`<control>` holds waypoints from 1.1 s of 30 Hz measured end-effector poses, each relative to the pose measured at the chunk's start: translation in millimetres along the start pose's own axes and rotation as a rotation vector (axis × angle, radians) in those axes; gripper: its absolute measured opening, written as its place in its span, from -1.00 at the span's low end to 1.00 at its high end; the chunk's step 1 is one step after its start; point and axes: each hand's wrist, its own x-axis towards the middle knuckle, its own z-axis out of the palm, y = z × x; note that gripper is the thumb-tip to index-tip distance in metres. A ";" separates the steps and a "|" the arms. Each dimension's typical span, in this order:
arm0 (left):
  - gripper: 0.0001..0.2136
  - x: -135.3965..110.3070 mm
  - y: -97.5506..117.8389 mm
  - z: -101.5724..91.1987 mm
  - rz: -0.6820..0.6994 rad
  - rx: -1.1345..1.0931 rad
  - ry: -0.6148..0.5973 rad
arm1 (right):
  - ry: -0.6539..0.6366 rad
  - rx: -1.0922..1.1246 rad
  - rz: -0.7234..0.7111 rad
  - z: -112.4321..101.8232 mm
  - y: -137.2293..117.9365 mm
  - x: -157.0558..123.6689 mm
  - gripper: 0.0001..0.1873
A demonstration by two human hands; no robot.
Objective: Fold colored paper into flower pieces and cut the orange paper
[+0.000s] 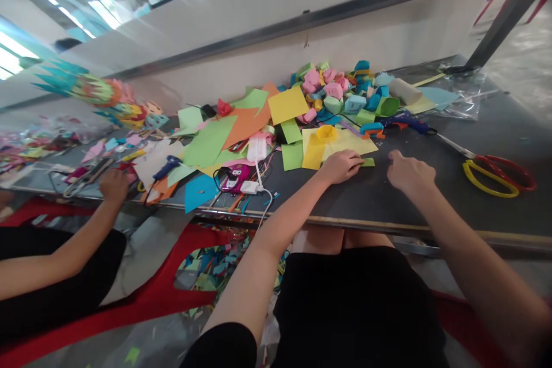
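On the dark tabletop (pixel 435 190), my left hand (pixel 342 167) rests with its fingers together on a small green paper strip (pixel 368 162), whose end sticks out past the fingertips. To the right, apart from the strip, my right hand (pixel 411 172) is closed low over the table with its fingers curled in. Whatever it may hold is hidden. Just beyond the left hand lie pale yellow paper sheets (pixel 347 141) with a yellow paper ring (pixel 326 133) on them. Green paper squares (pixel 293 156) lie left of these sheets.
Scissors with red and yellow handles (pixel 491 175) lie at the right. A blue glue gun (pixel 407 122) sits near a heap of folded paper pieces (pixel 334 89). Leftward are a white power strip (pixel 257 149) and its cable. A co-worker's hand (pixel 114 186) is at far left.
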 end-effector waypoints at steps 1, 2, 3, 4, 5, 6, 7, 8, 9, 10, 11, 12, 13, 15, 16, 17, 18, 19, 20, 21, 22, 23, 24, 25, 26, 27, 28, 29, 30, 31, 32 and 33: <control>-0.69 -0.1 0.0 -0.1 -0.004 -0.001 0.000 | -0.001 -0.003 -0.004 0.8 0.8 1.0 -0.47; -0.69 -0.1 -0.2 0.0 -0.009 -0.003 0.001 | 0.015 -0.003 -0.011 1.5 1.1 2.0 -0.46; -0.69 -0.1 -0.5 0.2 -0.013 -0.005 -0.001 | 0.031 -0.005 -0.019 2.0 1.0 2.8 -0.45; -0.70 -0.1 -0.9 0.5 -0.015 -0.008 -0.002 | 0.030 -0.010 -0.026 2.2 0.6 3.2 -0.44; -0.70 0.0 -1.3 0.9 -0.014 -0.011 -0.003 | 0.023 -0.016 -0.034 2.3 0.2 3.2 -0.45; -0.71 0.1 -1.8 1.3 -0.011 -0.013 -0.002 | 0.024 -0.018 -0.044 2.2 -0.2 2.7 -0.45; -0.71 0.2 -2.1 1.6 -0.009 -0.016 0.002 | 0.048 -0.014 -0.054 2.0 -0.5 1.8 -0.45; -0.71 0.3 -2.4 2.0 -0.005 -0.020 0.006 | 0.096 -0.005 -0.062 1.6 -0.7 0.6 -0.44; -0.71 0.4 -2.6 2.3 -0.003 -0.024 0.012 | 0.149 0.006 -0.068 1.3 -0.8 -0.8 -0.43; -0.70 0.5 -2.7 2.6 -0.002 -0.028 0.017 | 0.175 0.010 -0.074 1.0 -1.0 -2.1 -0.43; -0.70 0.5 -2.9 2.9 -0.003 -0.031 0.021 | 0.157 0.003 -0.077 0.8 -1.3 -3.2 -0.44; -0.71 0.5 -3.0 3.2 -0.005 -0.034 0.021 | 0.113 -0.012 -0.078 0.8 -2.1 -4.2 -0.47; -0.71 0.4 -3.1 3.4 -0.005 -0.035 0.020 | 0.074 -0.025 -0.076 1.3 -3.4 -5.0 -0.48; -0.71 -0.1 -3.3 3.9 -0.008 -0.034 0.021 | 0.089 -0.029 -0.065 4.1 -7.7 -6.1 -0.46; -0.71 -0.4 -3.4 4.0 -0.008 -0.031 0.024 | 0.127 -0.025 -0.060 6.5 -10.5 -6.4 -0.44; -0.71 -0.8 -3.6 4.1 -0.006 -0.027 0.028 | 0.154 -0.023 -0.059 9.4 -13.3 -6.5 -0.42; -0.71 -1.1 -3.9 4.2 -0.001 -0.021 0.032 | 0.154 -0.030 -0.061 12.5 -16.1 -6.1 -0.42; -0.71 -1.4 -4.2 4.2 0.001 -0.013 0.037 | 0.129 -0.044 -0.067 15.3 -18.3 -5.1 -0.44; -0.72 -1.5 -4.6 4.2 0.001 -0.003 0.042 | 0.094 -0.060 -0.075 17.3 -19.9 -3.5 -0.45; -0.72 -1.5 -5.2 4.2 0.000 0.007 0.046 | 0.066 -0.074 -0.082 17.9 -20.8 -1.0 -0.46; -0.73 -1.5 -5.8 4.3 0.001 0.012 0.048 | 0.049 -0.082 -0.087 16.8 -21.0 2.2 -0.47; -0.73 -1.3 -6.5 4.4 0.002 0.014 0.047 | 0.033 -0.089 -0.094 13.7 -20.9 6.0 -0.46; -0.73 -1.2 -7.1 4.7 0.005 0.011 0.044 | 0.011 -0.096 -0.098 8.8 -20.5 10.3 -0.45; -0.73 -1.2 -7.7 5.0 0.009 0.005 0.037 | -0.022 -0.106 -0.099 2.7 -20.1 14.8 -0.45; -0.73 -1.3 -8.2 5.4 0.013 -0.002 0.030 | -0.068 -0.119 -0.101 -4.1 -19.8 19.2 -0.46; -0.72 -1.5 -8.6 5.7 0.012 -0.006 0.025 | -0.116 -0.130 -0.090 -10.5 -19.8 23.0 -0.48; -0.72 -1.8 -8.9 6.1 0.005 -0.006 0.022 | -0.161 -0.130 -0.091 -15.8 -19.8 26.0 -0.49; -0.71 -2.2 -9.1 6.4 -0.003 -0.005 0.023 | -0.192 -0.129 -0.088 -19.4 -20.0 28.0 -0.50; -0.71 -2.6 -9.3 6.6 -0.007 -0.005 0.026 | -0.205 -0.130 -0.084 -20.8 -20.1 29.0 -0.51; -0.70 -2.9 -9.5 6.7 -0.007 -0.008 0.031 | -0.199 -0.134 -0.081 -20.0 -20.3 29.2 -0.53; -0.69 -3.2 -9.8 6.8 -0.002 -0.017 0.036 | -0.179 -0.142 -0.075 -17.5 -20.5 28.8 -0.54; -0.68 -3.5 -10.0 6.8 0.008 -0.030 0.040 | -0.153 -0.155 -0.068 -13.9 -20.8 28.3 -0.56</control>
